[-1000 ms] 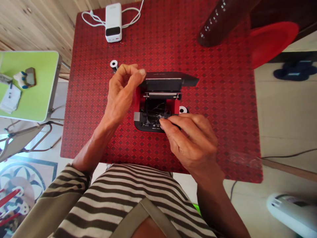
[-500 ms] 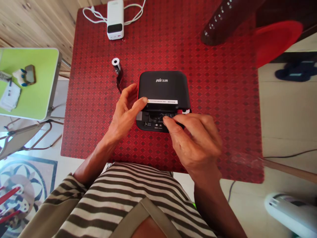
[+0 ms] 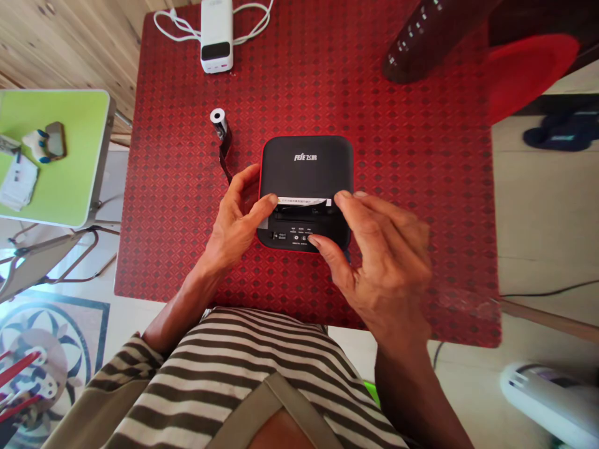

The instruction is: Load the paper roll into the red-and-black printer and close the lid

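A: Where is the black device [image 3: 306,184] placed?

B: Midway between the left and right edges of the red desk [image 3: 435,187], nearer the front edge, with its lid [image 3: 306,146] lying flat.

A: How is the left hand [image 3: 229,231] set?

B: Its thumb is laid at the lid's front left corner, the other fingers [image 3: 244,179] beside the device's left side — whether a grip is made cannot be told.

A: And the right hand [image 3: 386,255]?

B: Its fingers are spread, nothing being pinched. The forefinger is held at the right end of the white label [image 3: 304,201], the thumb at the front panel [image 3: 292,237].

A: Anything beyond?

B: A white-ended roll [image 3: 219,126] is seen toward the far left corner — a dark strip [image 3: 225,154] is trailed from it.
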Available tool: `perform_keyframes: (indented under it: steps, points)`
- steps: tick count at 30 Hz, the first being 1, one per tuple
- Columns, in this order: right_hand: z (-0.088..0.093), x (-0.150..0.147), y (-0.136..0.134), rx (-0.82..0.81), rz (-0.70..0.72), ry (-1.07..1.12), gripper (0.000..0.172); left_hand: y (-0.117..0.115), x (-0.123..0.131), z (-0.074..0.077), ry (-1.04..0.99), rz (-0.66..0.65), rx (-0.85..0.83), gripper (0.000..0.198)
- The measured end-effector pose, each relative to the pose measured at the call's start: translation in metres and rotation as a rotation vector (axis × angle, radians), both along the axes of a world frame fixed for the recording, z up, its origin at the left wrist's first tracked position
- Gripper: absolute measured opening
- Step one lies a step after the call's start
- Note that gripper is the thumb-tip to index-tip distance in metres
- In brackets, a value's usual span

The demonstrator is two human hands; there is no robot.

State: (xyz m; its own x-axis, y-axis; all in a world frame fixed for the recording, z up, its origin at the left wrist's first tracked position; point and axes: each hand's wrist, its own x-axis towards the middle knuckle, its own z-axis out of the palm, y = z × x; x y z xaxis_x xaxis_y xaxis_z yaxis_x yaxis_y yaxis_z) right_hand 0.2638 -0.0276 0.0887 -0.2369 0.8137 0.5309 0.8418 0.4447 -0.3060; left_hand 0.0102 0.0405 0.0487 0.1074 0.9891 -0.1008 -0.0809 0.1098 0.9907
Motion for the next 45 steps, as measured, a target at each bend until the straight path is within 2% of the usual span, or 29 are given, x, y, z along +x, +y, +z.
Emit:
perform_keyframes:
  steps: [9, 16, 24, 28, 34, 40, 45]
  points:
    - [-0.003, -0.004, -0.005, -0.022, -0.029, 0.001, 0.065, -0.002, 0.002, -0.007, -0.005, 0.009, 0.046, 0.077]
    - [-0.013, -0.002, -0.008, 0.012, 0.033, 0.113, 0.073, -0.008, 0.001, -0.008, -0.015, 0.041, 0.041, 0.072]
    - [-0.040, -0.013, -0.030, 0.131, -0.153, 0.269, 0.068, -0.038, -0.006, -0.004, -0.049, 0.026, 0.049, 0.065]
    - [-0.044, -0.019, -0.035, 0.118, -0.167, 0.299, 0.067, -0.037, -0.007, -0.004, -0.049, 0.044, 0.045, 0.060]
    - [-0.044, -0.018, -0.037, 0.083, -0.159, 0.302, 0.075, -0.032, -0.009, -0.007, -0.048, 0.044, -0.005, 0.068]
    - [-0.048, -0.025, -0.035, 0.134, -0.227, 0.290, 0.069, -0.032, -0.004, -0.007, -0.056, 0.089, -0.020, 0.057]
    - [-0.049, -0.026, -0.035, 0.106, -0.223, 0.322, 0.070, -0.030, -0.001, -0.008, -0.048, 0.089, -0.013, 0.058]
